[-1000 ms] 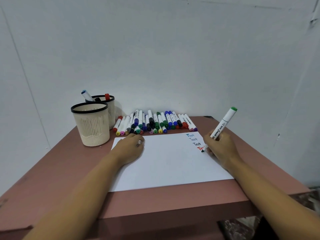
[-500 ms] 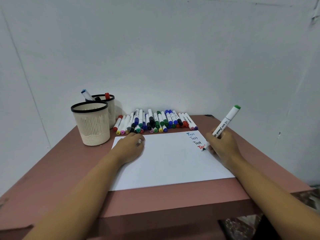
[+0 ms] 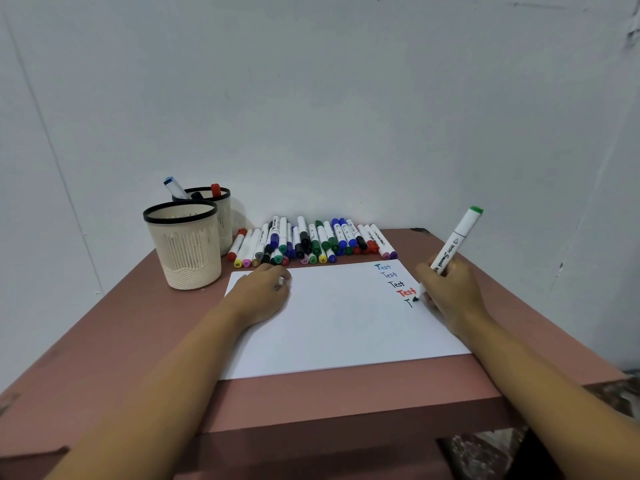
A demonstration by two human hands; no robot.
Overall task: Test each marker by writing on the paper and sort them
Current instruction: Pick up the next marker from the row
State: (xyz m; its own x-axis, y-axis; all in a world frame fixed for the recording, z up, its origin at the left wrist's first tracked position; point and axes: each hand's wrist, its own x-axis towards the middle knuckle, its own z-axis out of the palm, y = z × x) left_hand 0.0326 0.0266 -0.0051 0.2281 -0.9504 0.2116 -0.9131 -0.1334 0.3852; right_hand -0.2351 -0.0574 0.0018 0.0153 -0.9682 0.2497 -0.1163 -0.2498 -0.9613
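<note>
Green at its upper end, the marker leans in the right hand, whose fingers are wrapped round its lower barrel. Its dark tip touches the paper just beside a freshly begun "T", under the red word and three other lines of "Test".

The left hand rests on the sheet's far left part, fingers curled over a small pale piece, probably the cap.

The writing sits close to the paper's right edge, so a long stroke could run off onto the table. The heel of the writing hand lies just beside the column and could smear wet ink if it drags across. If the left hand lifts, the sheet may slide under the tip and spoil the letters.

The "T" looks thin and dark, so the marker could be misjudged and end up in the wrong one of the front cup and rear cup. A careless reach could also scatter the row of markers along the paper's far edge.
</note>
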